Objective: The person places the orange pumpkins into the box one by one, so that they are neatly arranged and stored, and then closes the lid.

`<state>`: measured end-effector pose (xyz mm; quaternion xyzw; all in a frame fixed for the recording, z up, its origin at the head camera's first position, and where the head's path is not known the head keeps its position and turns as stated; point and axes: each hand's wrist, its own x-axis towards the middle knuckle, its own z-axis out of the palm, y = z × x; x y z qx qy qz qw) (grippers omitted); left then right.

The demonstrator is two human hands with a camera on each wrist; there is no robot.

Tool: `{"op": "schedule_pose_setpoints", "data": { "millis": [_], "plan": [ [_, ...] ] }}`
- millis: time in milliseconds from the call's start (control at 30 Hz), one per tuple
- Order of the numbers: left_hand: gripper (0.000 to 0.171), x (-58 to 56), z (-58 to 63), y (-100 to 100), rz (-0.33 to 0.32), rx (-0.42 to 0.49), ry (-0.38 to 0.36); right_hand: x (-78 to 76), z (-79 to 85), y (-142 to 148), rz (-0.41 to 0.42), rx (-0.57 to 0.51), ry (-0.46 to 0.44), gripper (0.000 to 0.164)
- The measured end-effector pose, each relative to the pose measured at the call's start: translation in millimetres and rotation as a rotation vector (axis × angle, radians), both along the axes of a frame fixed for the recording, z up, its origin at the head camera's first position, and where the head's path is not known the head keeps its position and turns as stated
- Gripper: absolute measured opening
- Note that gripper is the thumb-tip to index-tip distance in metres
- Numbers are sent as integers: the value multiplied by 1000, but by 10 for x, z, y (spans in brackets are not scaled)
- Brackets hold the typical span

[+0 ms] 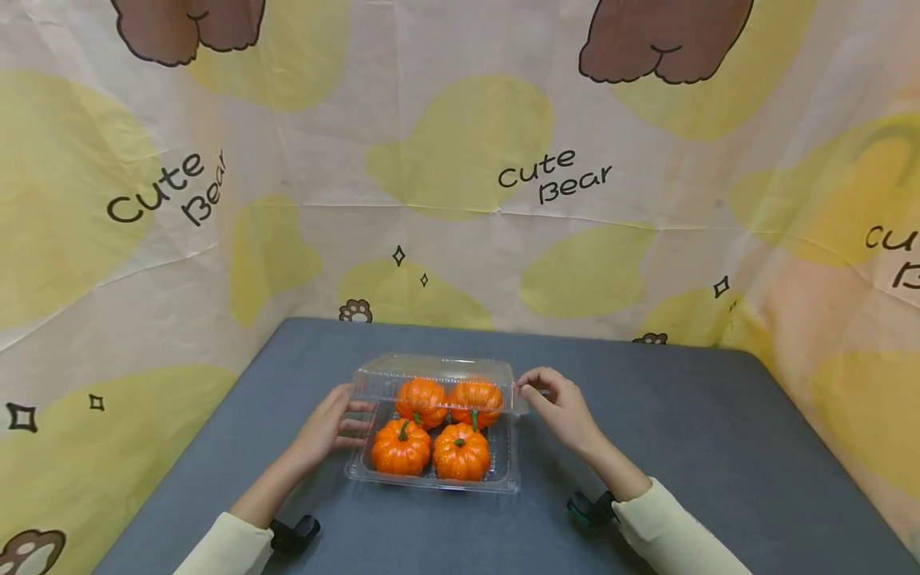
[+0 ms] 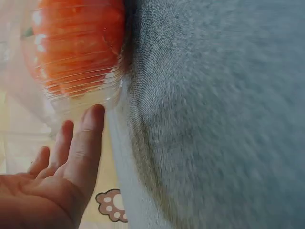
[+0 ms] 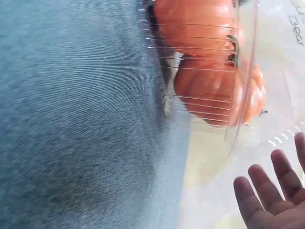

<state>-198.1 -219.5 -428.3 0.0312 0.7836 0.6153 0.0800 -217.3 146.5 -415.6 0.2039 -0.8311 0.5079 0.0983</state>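
A clear plastic clamshell box point(image 1: 513, 463) holds several orange pumpkins point(image 1: 461, 452) with green stems. Its lid point(image 1: 431, 366) is raised and tilted back over the rear pumpkins. My left hand point(image 1: 327, 423) is at the box's left side, fingers extended; in the left wrist view its fingers point(image 2: 86, 148) reach toward the ribbed plastic wall. At the lid's right edge, my right hand point(image 1: 561, 406) pinches with bent index finger and thumb. The other right fingers point(image 3: 259, 191) spread out below the lid edge in the right wrist view, where the thumb is hidden.
The box stands on a grey cloth-covered table point(image 1: 690, 447). Behind and beside it hangs a printed curtain point(image 1: 431, 160) with bears and yellow patches. Black straps point(image 1: 295, 533) sit on both wrists, near pale sleeves point(image 1: 676, 527).
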Motion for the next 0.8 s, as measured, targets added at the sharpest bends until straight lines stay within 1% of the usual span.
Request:
{"op": "schedule_pose_setpoints", "data": {
  "millis": [133,267,367,433,600,667,800],
  "plan": [
    [58,132,20,-59,-43,-32,-21,60,-30,13,-10,61,8,11],
    [55,242,34,-119,-86,-45,-31,132,-43,7,-15,111,-23,8],
    [51,307,44,-162,-131,-48,-8,195,-54,3,-4,145,-65,8],
    [50,344,45,-184,-144,-63,10,245,-61,5,14,167,-94,9],
    [51,412,47,-197,-127,-137,36,388,-74,26,100,175,-192,22],
    [51,428,48,-196,-126,-159,43,443,-87,26,119,155,-229,22],
    [47,457,40,-195,-147,-193,71,539,-140,16,147,92,-270,15]
  ]
}}
